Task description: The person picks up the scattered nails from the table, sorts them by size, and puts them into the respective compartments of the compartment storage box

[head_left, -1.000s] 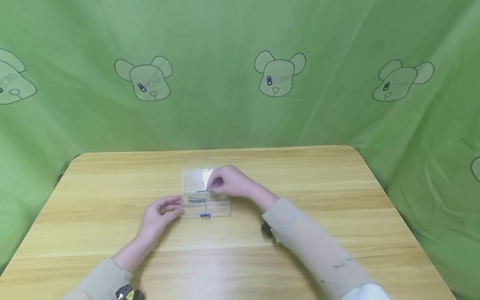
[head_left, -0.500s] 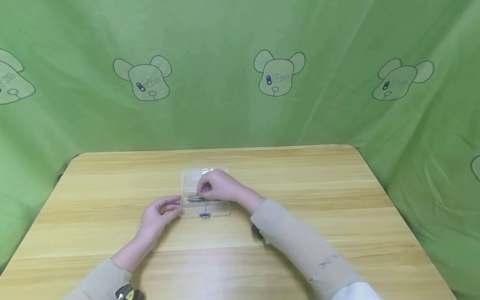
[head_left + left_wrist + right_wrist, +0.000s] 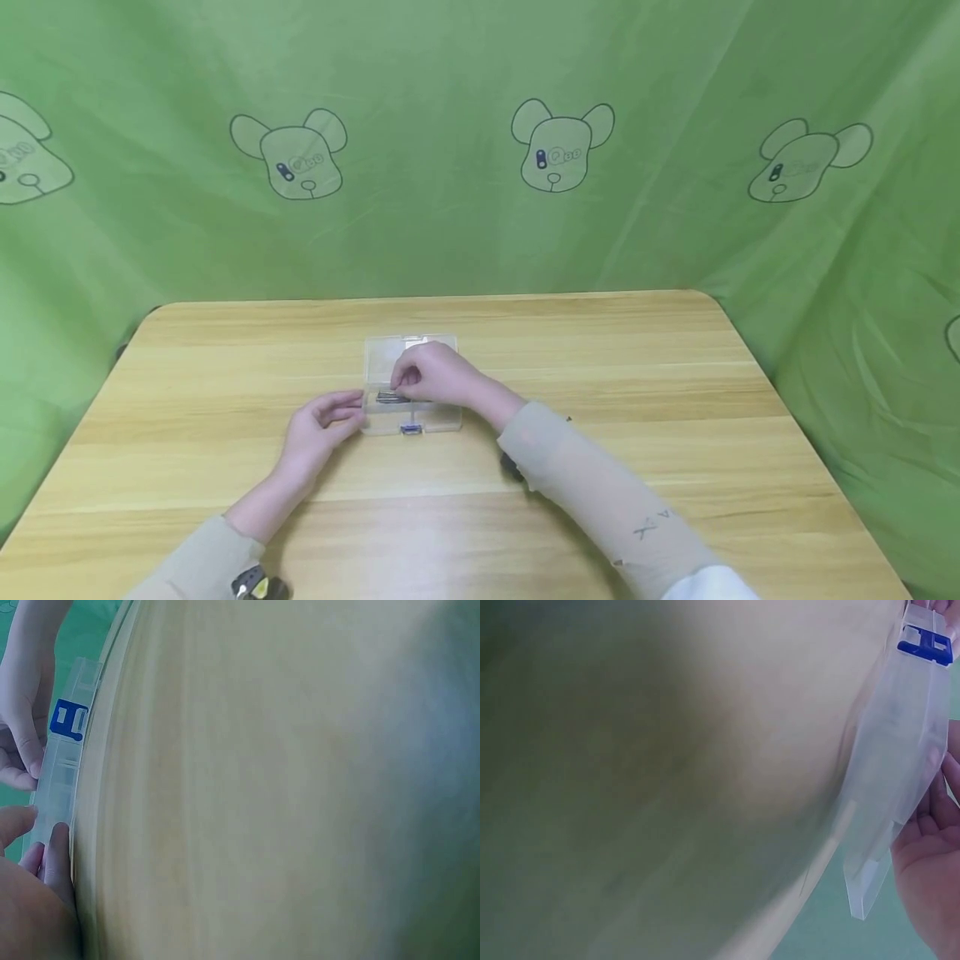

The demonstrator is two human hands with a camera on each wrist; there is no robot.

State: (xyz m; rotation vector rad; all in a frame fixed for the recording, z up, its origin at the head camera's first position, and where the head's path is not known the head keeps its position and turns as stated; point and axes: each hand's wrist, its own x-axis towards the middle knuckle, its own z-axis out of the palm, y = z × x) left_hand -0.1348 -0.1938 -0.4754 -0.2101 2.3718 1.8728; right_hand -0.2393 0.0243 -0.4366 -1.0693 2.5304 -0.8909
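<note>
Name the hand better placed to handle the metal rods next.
The right hand, I'd judge: its fingertips are by the metal rods, while the left hand touches the left side of the clear box.

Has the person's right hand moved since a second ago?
Yes. Judged against the clear box, the right hand has shifted left, toward the left hand.

Lt. wood-grain tbl (image 3: 660, 358) w/ open clr plastic box (image 3: 442, 419), blue latch (image 3: 411, 429), on top.

Clear plastic box (image 3: 889, 761), blue latch (image 3: 930, 646) on its near wall, on pale tabletop (image 3: 780, 712). Right hand (image 3: 934, 862) just beside it, fingertips hidden from me; left hand (image 3: 954, 624) partly visible past the latch. Green cloth (image 3: 840, 930) behind.
</note>
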